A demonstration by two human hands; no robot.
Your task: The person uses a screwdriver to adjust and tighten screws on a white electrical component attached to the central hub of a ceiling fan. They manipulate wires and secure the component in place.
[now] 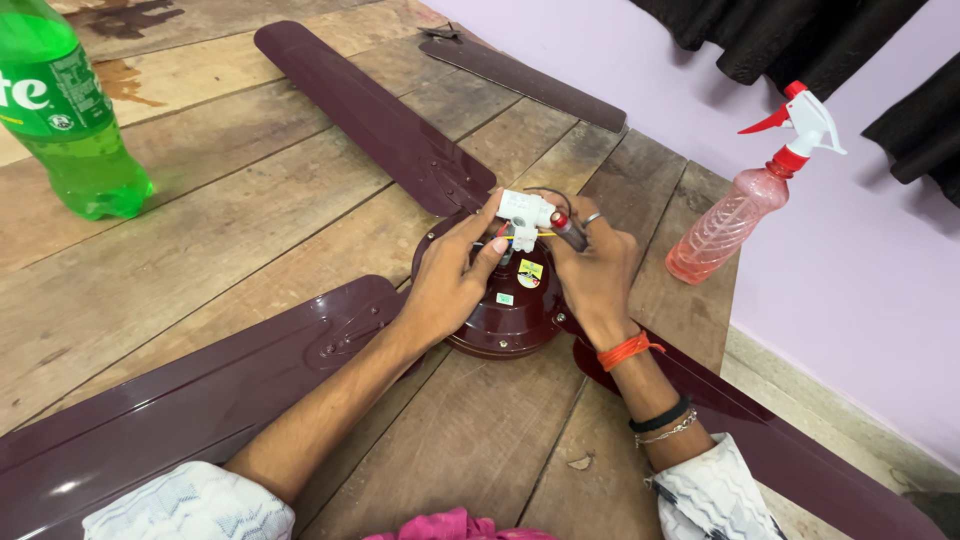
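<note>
One maroon ceiling fan motor hub [505, 320] lies on the plank desk [250, 230], just in front of the person; three maroon fan blades attached to it are visible: one long blade [375, 120] running to the far left, one blade [170, 400] to the near left under the left forearm, one blade [790, 450] to the near right under the right forearm; a fourth, separate blade [525, 80] lies loose at the far edge of the desk, apart from the hub; two hands over the hub; left hand [450, 275] with fingers curled, thumb and fingertips pinching one small white terminal block [522, 210] held just above the hub's top; right hand [595, 265] closed around one screwdriver with a red-and-dark handle [565, 228], its tip end hidden at the block; one ring on a right-hand finger; thin wires, yellow among them, run from the block down toward the hub, count unclear; two small stickers on the hub's dome, one round, one rectangular; right wrist carries one orange thread band [628, 350], one black band and one thin chain bracelet; two bottles in all: one green plastic drink bottle [70, 120] standing far left, well apart from the hands; one pink spray bottle [745, 205] with white-and-red trigger head at the desk's right edge, near the lilac wall [850, 250]; dark curtain hangs top right.
</note>
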